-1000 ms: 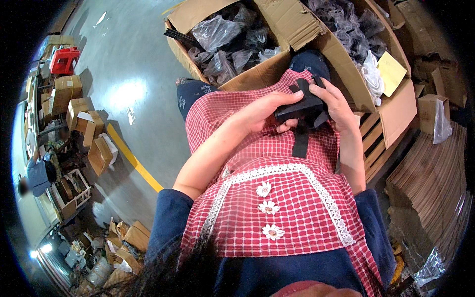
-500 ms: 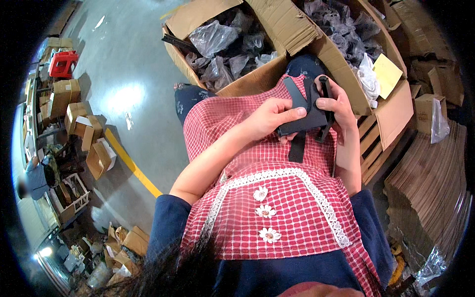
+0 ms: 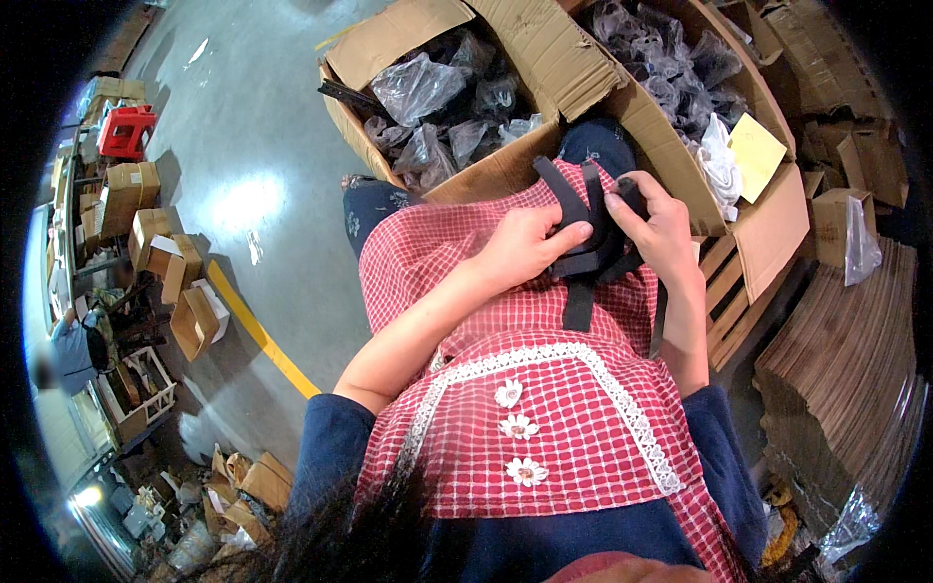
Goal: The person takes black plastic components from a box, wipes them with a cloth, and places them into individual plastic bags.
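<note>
Above my lap, both hands hold a black strapped pad (image 3: 590, 255); its exact kind is hard to make out. My left hand (image 3: 533, 243) is closed on its left side, thumb lying across the top. One black strap (image 3: 577, 307) hangs from the bottom over the red checked apron (image 3: 457, 238), and others stick up between the hands. At the right edge, my right hand (image 3: 663, 231) pinches a dark rolled or folded part (image 3: 630, 194), its thumb against the pad. My fingers hide part of the pad's underside.
An open carton (image 3: 462, 180) of bagged dark items stands just past my knees. Another carton (image 3: 653, 131) beside it holds similar bags, with a yellow paper (image 3: 756, 155) at its edge. Flattened cardboard (image 3: 836, 360) is stacked at right. Boxes (image 3: 131, 199) and a red stool (image 3: 126, 131) stand far left.
The pad has been turned and its straps now spread upward. The dark bar-like part at my right hand has tilted inward, and the right hand has shifted slightly down and closer to the left.
</note>
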`<state>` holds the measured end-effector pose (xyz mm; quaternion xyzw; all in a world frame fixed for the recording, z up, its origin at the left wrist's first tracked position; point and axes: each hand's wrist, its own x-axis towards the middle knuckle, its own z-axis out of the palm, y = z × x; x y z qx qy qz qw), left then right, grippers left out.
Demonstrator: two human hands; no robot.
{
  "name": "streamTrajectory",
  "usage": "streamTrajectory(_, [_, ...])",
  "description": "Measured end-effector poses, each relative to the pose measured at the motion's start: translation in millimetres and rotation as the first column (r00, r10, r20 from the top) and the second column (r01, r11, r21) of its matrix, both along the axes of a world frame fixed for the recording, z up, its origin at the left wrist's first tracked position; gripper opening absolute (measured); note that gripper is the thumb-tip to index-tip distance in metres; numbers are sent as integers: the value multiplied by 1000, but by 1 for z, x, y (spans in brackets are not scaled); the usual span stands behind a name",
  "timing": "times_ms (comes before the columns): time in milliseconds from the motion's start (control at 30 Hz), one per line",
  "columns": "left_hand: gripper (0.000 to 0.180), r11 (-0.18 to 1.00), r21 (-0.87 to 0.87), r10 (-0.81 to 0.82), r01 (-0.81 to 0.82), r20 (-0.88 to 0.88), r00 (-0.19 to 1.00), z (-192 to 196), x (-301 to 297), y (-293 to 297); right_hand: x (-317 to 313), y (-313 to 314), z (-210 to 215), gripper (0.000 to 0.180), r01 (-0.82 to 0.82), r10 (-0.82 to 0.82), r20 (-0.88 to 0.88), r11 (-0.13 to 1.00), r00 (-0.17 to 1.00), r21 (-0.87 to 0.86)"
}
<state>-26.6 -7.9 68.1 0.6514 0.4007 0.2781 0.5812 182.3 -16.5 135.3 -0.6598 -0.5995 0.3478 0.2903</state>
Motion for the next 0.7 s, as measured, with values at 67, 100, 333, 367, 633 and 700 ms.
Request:
streamTrajectory(67, [30,966,-257,29,13,160,987,18,-9,4,9,-3,0,21,60,-63,-118,998,991,-28])
streamTrajectory(100, [30,924,-380,55,39,231,971,24,-11,5,14,-1,-3,19,70,-71,-273,997,959,-13])
streamTrajectory(333, [33,909,302,270,-287,97,958,25,-4,2,33,3,-37,18,132,-514,-759,852,399,-507])
streamTrajectory(367, [34,863,428,282,-268,31,959,22,-5,2,33,3,-45,18,99,-515,-759,847,399,-522])
streamTrajectory(633, [34,750,653,167,-107,-30,986,11,-1,1,27,10,-54,18,-29,-500,-713,809,492,-587])
streamTrajectory(700, [30,808,585,107,-71,-28,994,11,5,-4,18,13,-56,22,-27,-633,-675,722,378,-692])
